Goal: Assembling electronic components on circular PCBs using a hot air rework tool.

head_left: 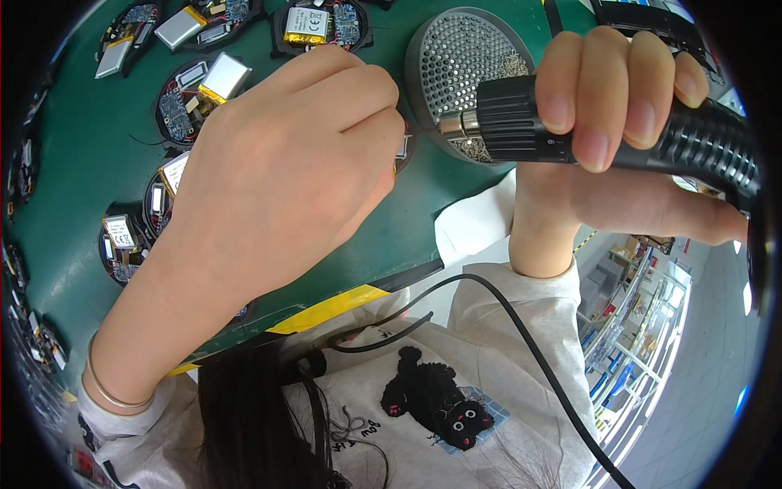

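My right hand [611, 106] is wrapped round a black electric screwdriver [517, 122], held nearly level with its metal nose toward the left. The nose lies in front of a round grey screw tray [464, 61], whose perforated plate carries small screws. A thin bit reaches from the nose toward my left hand [289, 155]; its tip is hard to make out. My left hand is closed, its back upward and its fingertips hidden. At its right side, the edge of a round black part [404, 151] peeks out; whether the fingers grip it cannot be seen.
Several round black modules with circuit boards and silver batteries [224, 77] lie on the green mat [73, 163]. A white sheet [476, 220] lies by the yellow-taped table edge [330, 310]. The screwdriver's black cable [521, 326] loops before my shirt. Shelving [627, 334] stands beyond, lower right.
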`<state>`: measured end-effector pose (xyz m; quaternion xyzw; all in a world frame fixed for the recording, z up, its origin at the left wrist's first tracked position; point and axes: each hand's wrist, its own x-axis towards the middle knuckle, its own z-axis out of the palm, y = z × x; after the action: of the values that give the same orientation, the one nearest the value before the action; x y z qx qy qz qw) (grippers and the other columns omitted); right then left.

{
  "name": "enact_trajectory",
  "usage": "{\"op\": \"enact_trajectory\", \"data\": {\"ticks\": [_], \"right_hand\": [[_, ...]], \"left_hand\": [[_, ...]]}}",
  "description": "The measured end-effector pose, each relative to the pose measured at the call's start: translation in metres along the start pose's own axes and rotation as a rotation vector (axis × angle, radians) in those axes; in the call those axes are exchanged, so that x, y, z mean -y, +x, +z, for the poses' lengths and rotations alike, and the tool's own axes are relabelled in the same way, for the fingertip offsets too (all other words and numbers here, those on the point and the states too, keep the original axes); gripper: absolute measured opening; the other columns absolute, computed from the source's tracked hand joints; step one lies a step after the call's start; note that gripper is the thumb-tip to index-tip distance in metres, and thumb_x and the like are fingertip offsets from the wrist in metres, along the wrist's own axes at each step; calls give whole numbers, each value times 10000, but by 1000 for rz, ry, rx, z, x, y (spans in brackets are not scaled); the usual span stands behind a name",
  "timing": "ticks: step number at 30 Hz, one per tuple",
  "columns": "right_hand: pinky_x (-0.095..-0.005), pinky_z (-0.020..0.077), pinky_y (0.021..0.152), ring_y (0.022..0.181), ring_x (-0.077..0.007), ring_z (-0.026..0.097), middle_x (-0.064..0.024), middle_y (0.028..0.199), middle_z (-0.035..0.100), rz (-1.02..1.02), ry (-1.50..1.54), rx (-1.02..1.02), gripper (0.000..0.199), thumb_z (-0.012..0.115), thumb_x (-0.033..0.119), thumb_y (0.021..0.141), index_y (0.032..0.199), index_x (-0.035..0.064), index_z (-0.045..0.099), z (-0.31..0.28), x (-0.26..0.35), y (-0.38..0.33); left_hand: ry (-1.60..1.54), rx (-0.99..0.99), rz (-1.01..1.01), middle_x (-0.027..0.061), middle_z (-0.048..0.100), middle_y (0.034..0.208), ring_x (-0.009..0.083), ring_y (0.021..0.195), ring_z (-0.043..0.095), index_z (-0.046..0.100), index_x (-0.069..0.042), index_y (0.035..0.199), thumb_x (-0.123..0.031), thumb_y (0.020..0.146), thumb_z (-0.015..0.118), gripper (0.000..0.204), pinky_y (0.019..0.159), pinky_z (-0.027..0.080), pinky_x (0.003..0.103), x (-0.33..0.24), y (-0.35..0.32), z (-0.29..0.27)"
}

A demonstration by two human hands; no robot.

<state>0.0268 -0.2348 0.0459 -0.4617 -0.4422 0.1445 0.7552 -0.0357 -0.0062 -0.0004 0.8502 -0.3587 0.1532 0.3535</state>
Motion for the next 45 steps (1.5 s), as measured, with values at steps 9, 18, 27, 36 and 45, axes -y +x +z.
{"op": "enact_trajectory", "data": {"ticks": [9, 18, 27, 36, 45], "right_hand": [[-320, 458, 655, 741, -137, 577, -21, 969, 570, 56, -93, 163, 980, 578, 850, 662, 1227, 51, 525, 0, 3, 7], [-351, 471, 661, 786, -190, 568, -77, 1046, 531, 43, -247, 372, 1015, 547, 830, 713, 1333, 38, 412, 2, 7, 16], [-368, 477, 648, 751, -198, 569, -80, 1024, 535, 46, -237, 422, 1016, 538, 826, 724, 1334, 24, 404, 9, 2, 20], [-359, 476, 636, 714, -189, 570, -75, 992, 545, 53, -189, 467, 1003, 544, 824, 722, 1314, 23, 430, 18, -6, 30], [-294, 451, 589, 615, -131, 570, -30, 856, 568, 0, 23, 11, 879, 558, 811, 723, 1130, 31, 565, -1, -7, 4]], "left_hand": [[-80, 23, -16, 96, 638, 917, 294, 892, 634, 635, 0, 851, -16, 661, 749, 222, 783, 528, 375, 1, -4, -3], [-160, 179, 4, 136, 594, 1043, 345, 1002, 589, 622, 29, 976, -111, 615, 787, 421, 854, 501, 421, 5, -10, -13], [-140, 180, -7, 134, 593, 1038, 337, 1006, 588, 623, 27, 965, -108, 616, 786, 408, 861, 499, 413, 2, -9, -13], [-55, 206, 1, 132, 601, 1053, 328, 997, 588, 622, 22, 967, -136, 626, 772, 405, 837, 501, 396, -1, -12, -14], [-302, 222, -62, 120, 570, 1163, 292, 1086, 557, 614, 5, 994, 10, 655, 710, 353, 906, 475, 364, 8, -8, -18]]}}
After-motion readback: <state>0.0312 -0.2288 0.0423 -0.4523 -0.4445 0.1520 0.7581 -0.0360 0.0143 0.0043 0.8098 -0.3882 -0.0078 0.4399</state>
